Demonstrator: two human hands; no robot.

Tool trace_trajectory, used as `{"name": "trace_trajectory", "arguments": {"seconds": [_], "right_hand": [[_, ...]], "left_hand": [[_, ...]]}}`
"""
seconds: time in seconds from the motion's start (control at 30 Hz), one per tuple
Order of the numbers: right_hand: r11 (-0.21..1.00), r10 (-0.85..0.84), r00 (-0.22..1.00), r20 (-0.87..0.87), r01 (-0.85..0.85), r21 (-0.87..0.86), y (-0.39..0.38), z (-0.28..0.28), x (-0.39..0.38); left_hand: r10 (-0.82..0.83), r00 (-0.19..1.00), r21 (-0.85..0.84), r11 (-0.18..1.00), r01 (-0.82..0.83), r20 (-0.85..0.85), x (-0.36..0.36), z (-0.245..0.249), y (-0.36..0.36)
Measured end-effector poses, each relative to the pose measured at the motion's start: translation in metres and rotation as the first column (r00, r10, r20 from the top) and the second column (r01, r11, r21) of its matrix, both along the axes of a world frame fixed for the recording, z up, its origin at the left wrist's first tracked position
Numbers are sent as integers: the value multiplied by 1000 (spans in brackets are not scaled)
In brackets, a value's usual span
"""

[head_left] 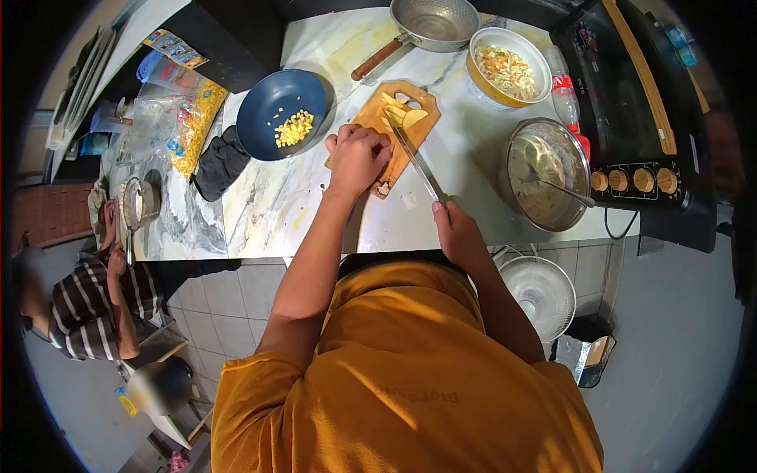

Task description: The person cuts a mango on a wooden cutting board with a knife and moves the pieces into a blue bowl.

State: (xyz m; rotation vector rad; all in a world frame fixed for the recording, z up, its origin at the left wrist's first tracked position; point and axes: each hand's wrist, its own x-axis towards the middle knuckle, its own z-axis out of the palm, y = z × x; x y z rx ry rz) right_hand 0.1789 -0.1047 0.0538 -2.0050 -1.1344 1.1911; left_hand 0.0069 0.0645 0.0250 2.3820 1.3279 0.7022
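Note:
My right hand [458, 233] grips the handle of a kitchen knife [413, 158], whose blade lies across a wooden cutting board [424, 135]. On the board, my left hand [359, 160] is closed with its fingers curled just left of the blade. Whatever is beneath those fingers is hidden. Pale yellow slices [413, 117], which look like potato, rest near the board's far end beside the knife tip. Left of the board stands a dark blue pan [262, 98] with small yellow cubes [294, 129] in it.
A hammered metal pan [436, 22] and a bowl of chopped vegetables [505, 71] stand behind. To the right are a steel pot [544, 201] with a spoon and a black appliance with wooden knobs [643, 180]. At left, another person [102, 303] holds a saucepan [140, 205] near a bag of yellow pieces [194, 130].

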Motion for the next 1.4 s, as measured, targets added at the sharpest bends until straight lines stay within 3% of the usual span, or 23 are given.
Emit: {"name": "trace_trajectory", "arguments": {"seconds": [1.2, 1.4], "right_hand": [[998, 68, 983, 171, -66, -15, -3, -1, -11], [997, 84, 960, 266, -80, -23, 0, -3, -14]], "left_hand": [[184, 978, 9, 983, -186, 97, -4, -14, -14], [195, 976, -2, 981, -195, 100, -3, -15, -14]]}}
